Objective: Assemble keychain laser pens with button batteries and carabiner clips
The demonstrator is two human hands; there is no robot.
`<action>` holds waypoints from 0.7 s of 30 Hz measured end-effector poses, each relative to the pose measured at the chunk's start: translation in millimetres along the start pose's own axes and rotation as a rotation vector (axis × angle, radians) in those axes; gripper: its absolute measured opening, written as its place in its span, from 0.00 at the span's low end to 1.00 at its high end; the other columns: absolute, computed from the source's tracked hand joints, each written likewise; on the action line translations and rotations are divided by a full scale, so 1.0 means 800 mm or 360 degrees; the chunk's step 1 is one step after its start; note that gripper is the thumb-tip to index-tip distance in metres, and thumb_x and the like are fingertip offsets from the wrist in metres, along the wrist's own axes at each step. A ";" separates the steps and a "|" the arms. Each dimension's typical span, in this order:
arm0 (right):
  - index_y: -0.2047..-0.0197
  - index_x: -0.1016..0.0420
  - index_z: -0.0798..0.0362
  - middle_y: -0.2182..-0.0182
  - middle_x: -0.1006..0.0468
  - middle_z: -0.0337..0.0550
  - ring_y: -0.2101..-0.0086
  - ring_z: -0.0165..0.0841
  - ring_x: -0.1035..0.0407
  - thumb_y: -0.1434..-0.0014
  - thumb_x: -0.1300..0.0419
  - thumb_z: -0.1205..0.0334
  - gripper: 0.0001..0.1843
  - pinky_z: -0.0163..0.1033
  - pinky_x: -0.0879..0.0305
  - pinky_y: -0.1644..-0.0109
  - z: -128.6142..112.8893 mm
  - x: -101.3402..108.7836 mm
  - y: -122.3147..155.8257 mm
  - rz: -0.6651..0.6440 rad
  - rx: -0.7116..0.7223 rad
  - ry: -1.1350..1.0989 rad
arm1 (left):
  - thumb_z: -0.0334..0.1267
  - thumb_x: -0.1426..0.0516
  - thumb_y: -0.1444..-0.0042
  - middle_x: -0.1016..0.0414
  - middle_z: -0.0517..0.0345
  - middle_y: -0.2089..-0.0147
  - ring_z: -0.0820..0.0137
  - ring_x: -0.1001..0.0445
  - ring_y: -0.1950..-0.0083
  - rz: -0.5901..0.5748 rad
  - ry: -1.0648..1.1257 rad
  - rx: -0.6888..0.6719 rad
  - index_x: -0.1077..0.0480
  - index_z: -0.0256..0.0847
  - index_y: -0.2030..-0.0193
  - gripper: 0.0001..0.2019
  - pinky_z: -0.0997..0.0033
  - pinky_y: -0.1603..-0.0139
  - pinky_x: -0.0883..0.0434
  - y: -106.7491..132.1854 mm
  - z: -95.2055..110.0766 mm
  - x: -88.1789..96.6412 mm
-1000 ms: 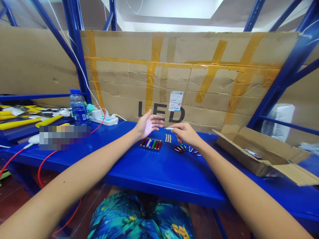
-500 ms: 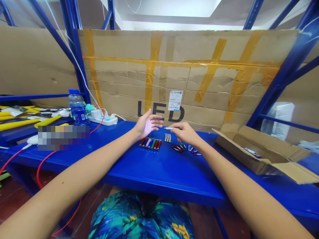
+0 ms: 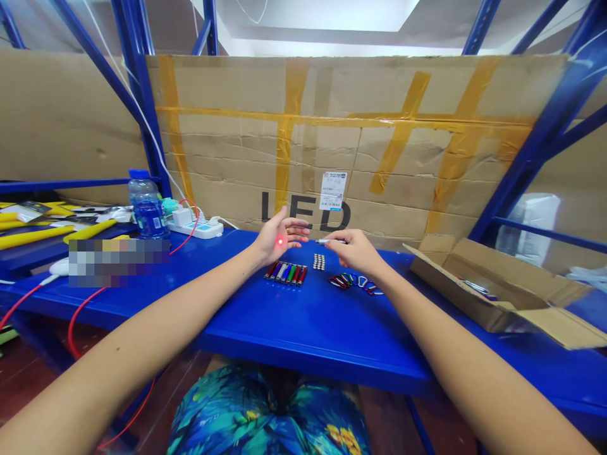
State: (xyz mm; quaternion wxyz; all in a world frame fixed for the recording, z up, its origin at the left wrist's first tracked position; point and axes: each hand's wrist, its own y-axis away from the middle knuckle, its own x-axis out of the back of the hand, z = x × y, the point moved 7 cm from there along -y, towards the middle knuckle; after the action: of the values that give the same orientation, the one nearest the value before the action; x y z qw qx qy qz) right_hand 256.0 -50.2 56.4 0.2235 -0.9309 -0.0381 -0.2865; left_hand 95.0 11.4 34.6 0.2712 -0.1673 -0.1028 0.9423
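My right hand (image 3: 353, 251) pinches a slim silver laser pointer (image 3: 326, 241), its tip aimed left. Facing it, my left hand (image 3: 276, 235) is held up empty with the palm turned right and fingers apart. A bright red dot glows on that palm. Below my left hand lies a row of coloured metal tubes (image 3: 286, 273) in red, blue, silver and green, apparently similar pointers. Small silver button cells (image 3: 319, 261) sit in a neat block between the hands. Under my right wrist are several coloured carabiners (image 3: 351, 280), partly overlapping.
An open cardboard box (image 3: 455, 300) with metal pieces inside stands at the right. On the left are a bottle (image 3: 148, 205), a white power strip (image 3: 203, 228), red cables and yellow-handled items (image 3: 42, 235). A large cardboard sheet (image 3: 227, 151) closes off the back of the blue table (image 3: 303, 328).
The pale violet glow on my left palm has given way to a small red dot. My right hand has shifted very slightly with the laser pointer; the left stays put.
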 end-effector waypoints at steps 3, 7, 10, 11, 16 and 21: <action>0.65 0.21 0.59 0.88 0.37 0.33 0.84 0.27 0.42 0.46 0.43 0.55 0.16 0.34 0.46 0.79 0.000 0.001 0.000 0.0012 -0.0016 -0.0018 | 0.65 0.54 0.41 0.21 0.41 0.59 0.57 0.23 0.57 -0.0009 0.0000 -0.0002 0.25 0.33 0.55 0.34 0.63 0.61 0.29 0.000 0.000 0.000; 0.66 0.21 0.59 0.87 0.37 0.34 0.84 0.27 0.42 0.47 0.42 0.54 0.16 0.34 0.47 0.79 -0.002 0.000 0.001 0.0015 -0.0017 -0.0023 | 0.65 0.53 0.41 0.21 0.41 0.59 0.59 0.23 0.59 0.0004 0.0025 0.0000 0.24 0.33 0.57 0.34 0.64 0.63 0.30 0.001 0.001 -0.002; 0.66 0.21 0.59 0.87 0.37 0.34 0.84 0.27 0.42 0.47 0.42 0.54 0.16 0.34 0.47 0.79 -0.003 0.000 0.001 0.0016 -0.0016 -0.0028 | 0.64 0.53 0.40 0.21 0.41 0.60 0.60 0.23 0.60 0.0014 0.0042 -0.0001 0.24 0.33 0.58 0.33 0.65 0.63 0.30 0.002 0.002 -0.003; 0.66 0.21 0.59 0.87 0.37 0.33 0.84 0.27 0.42 0.47 0.42 0.54 0.16 0.34 0.46 0.78 -0.003 -0.001 0.001 0.0011 -0.0012 -0.0028 | 0.64 0.53 0.40 0.21 0.41 0.60 0.60 0.23 0.60 0.0016 0.0043 0.0001 0.24 0.33 0.58 0.33 0.65 0.63 0.30 0.002 0.002 -0.003; 0.67 0.22 0.58 0.87 0.37 0.34 0.83 0.27 0.42 0.47 0.42 0.54 0.16 0.34 0.47 0.78 -0.004 -0.001 0.001 0.0001 0.0012 -0.0023 | 0.64 0.53 0.40 0.21 0.41 0.59 0.59 0.23 0.59 0.0001 0.0025 0.0003 0.24 0.33 0.58 0.33 0.64 0.62 0.30 0.002 0.002 -0.003; 0.68 0.22 0.58 0.86 0.36 0.34 0.82 0.28 0.42 0.46 0.42 0.53 0.16 0.35 0.47 0.76 -0.005 -0.002 0.000 -0.0010 0.0056 -0.0002 | 0.64 0.52 0.41 0.21 0.40 0.59 0.58 0.23 0.59 0.0002 0.0025 0.0003 0.24 0.33 0.58 0.32 0.63 0.61 0.30 0.002 0.002 -0.003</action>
State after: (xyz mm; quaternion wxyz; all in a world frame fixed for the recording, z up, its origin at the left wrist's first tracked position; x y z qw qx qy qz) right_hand 253.1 -51.9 58.3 0.2390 -0.9268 -0.0464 -0.2859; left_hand 95.8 8.3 36.0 0.2714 -0.1746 -0.0997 0.9412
